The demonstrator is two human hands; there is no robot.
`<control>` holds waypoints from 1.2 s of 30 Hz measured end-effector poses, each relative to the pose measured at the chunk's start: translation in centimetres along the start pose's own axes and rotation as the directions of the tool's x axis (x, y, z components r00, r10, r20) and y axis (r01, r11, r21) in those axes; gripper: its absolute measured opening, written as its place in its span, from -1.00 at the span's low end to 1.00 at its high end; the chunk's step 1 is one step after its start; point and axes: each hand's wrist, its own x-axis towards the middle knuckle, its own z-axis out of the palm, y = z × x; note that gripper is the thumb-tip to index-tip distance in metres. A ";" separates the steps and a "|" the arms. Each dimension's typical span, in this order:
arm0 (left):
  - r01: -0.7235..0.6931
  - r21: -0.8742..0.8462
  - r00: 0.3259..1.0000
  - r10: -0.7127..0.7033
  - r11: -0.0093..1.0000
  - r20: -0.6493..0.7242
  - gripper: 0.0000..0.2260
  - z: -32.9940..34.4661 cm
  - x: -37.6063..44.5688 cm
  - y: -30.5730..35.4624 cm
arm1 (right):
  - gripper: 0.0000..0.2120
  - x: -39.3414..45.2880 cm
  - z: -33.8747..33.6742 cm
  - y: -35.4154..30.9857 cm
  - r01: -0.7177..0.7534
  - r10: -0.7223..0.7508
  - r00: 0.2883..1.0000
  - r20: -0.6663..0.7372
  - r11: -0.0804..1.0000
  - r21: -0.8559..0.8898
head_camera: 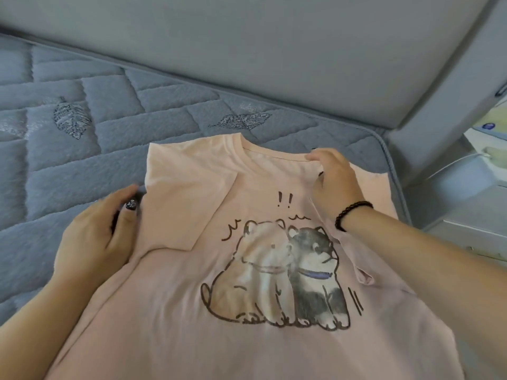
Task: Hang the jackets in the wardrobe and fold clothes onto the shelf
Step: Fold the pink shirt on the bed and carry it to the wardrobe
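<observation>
The step in hand is the folding of a pale pink cotton T-shirt with a printed cartoon of two dogs [247,270], which lies front-up on a grey-blue quilted mattress with stitched leaf motifs [82,105]. The shirt's sleeve on the person's left is already turned in over the chest, forming a diagonal flap.

The left hand [101,237] rests at that folded side edge. Its fingers are loosely curved and close together, the thumb lying against the fabric; whether they pinch the cloth cannot be told.

The right hand [332,176], with a black beaded bracelet [352,213] on the wrist, is at the far shoulder, just beside the collar. Its fingers are curled on the shoulder seam, apparently clamping the cloth.

The next move, by judgement, calls for turning the right sleeve and side inward to match the left, then folding the hem up toward the collar.

Readable marks: two exclamation marks "!!" above the dogs. No brand label shows.
</observation>
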 end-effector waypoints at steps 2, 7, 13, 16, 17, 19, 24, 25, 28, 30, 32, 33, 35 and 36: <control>-0.029 0.086 0.999 0.027 0.996 0.018 -0.54 -0.2 -0.2 0.6 | -0.57 2.0 -0.2 3.3 -0.115 0.118 0.992 0.033 0.989 -0.095; -0.044 0.251 0.999 0.044 0.967 0.003 -0.57 -0.6 2.6 2.8 | -0.75 1.5 3.2 7.0 -0.144 0.122 0.986 -0.117 0.969 -0.201; -0.051 0.122 0.999 0.049 0.991 0.019 -0.66 7.1 14.3 9.0 | -0.71 2.6 3.4 8.2 -0.077 0.038 0.990 -0.133 0.952 -0.298; -0.001 0.220 0.995 -0.022 0.976 0.102 -0.64 12.3 16.0 9.3 | -0.81 3.4 3.6 8.7 0.099 -0.161 0.981 -0.107 0.892 -0.440; 0.017 0.287 0.996 -0.040 0.958 0.074 -0.64 13.3 15.9 8.9 | -0.79 3.8 3.7 8.9 0.109 -0.178 0.977 -0.114 0.885 -0.452; 0.061 0.381 0.998 -0.066 0.923 -0.001 -0.62 14.1 15.8 8.2 | -0.68 4.5 3.9 9.5 -0.003 -0.062 0.986 -0.156 0.923 -0.386; 0.014 0.473 1.000 -0.007 0.881 -0.016 -0.67 14.1 15.9 8.2 | -0.62 4.7 4.1 9.9 -0.153 0.074 0.969 -0.237 0.929 -0.336; 0.014 0.465 1.000 0.000 0.885 -0.031 -0.66 13.9 15.6 8.7 | -0.64 4.6 3.9 9.6 -0.160 0.076 0.967 -0.245 0.924 -0.347; 0.008 0.379 0.998 0.015 0.925 -0.058 -0.68 12.8 13.2 9.7 | -0.82 3.6 3.0 8.9 -0.150 0.071 0.972 -0.223 0.921 -0.359; -0.026 0.340 0.994 0.061 0.940 -0.094 -0.79 11.1 10.8 9.8 | -0.90 2.4 2.0 8.5 -0.123 0.049 0.974 -0.220 0.934 -0.336; -0.079 0.422 0.981 0.146 0.903 -0.129 -0.88 9.2 8.2 9.3 | -0.94 0.6 0.5 7.9 -0.058 -0.012 0.972 -0.234 0.956 -0.288; -0.114 0.469 0.978 0.182 0.876 -0.103 -0.88 8.3 7.0 9.2 | -0.95 -0.6 -0.4 7.5 0.002 -0.065 0.971 -0.230 0.965 -0.264; -0.220 0.515 0.967 0.253 0.828 0.008 -0.79 6.5 4.8 9.1 | -0.88 -3.4 -2.3 6.3 0.120 -0.169 0.967 -0.192 0.963 -0.240; -0.275 0.500 0.957 0.285 0.821 0.059 -0.72 5.5 3.6 9.2 | -0.84 -5.1 -3.3 5.5 0.145 -0.184 0.969 -0.163 0.964 -0.223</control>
